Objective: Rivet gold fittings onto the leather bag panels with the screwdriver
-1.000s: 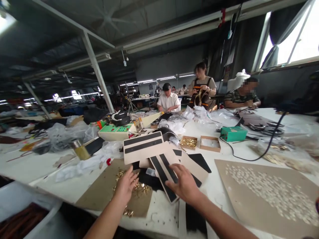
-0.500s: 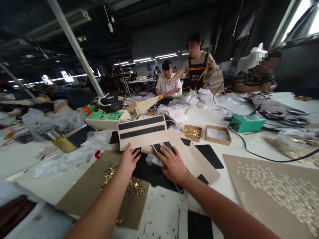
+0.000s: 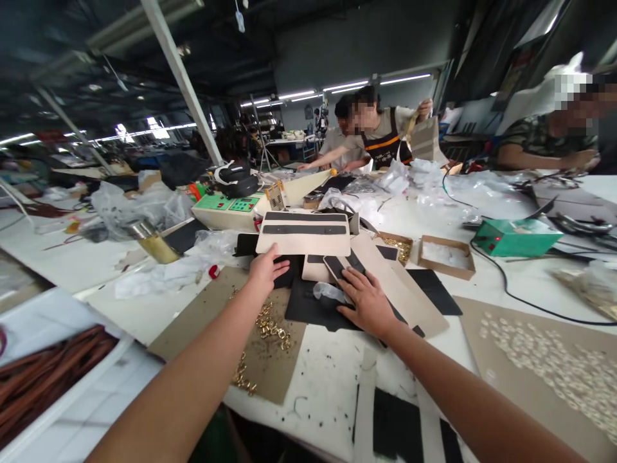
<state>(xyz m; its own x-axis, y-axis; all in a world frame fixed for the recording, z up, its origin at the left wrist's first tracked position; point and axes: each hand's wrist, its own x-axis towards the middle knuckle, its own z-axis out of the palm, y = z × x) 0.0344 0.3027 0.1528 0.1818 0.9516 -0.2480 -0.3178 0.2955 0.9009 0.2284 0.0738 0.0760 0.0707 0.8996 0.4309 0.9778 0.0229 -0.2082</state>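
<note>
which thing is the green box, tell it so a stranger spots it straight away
On the white table, look to the right-hand side, beyond the board of small pale pieces. The green box sits just right of an open cardboard tray; unlike that tray, it is closed, solid green and has a red spot on its front.

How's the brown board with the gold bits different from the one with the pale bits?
The left board holds shiny gold pieces in loose clumps; the right board holds dull, pale pieces spread in a wide patch. The left board is crossed by the left forearm and looks a darker brown than the right one. Both lie flat on the white table.
</note>
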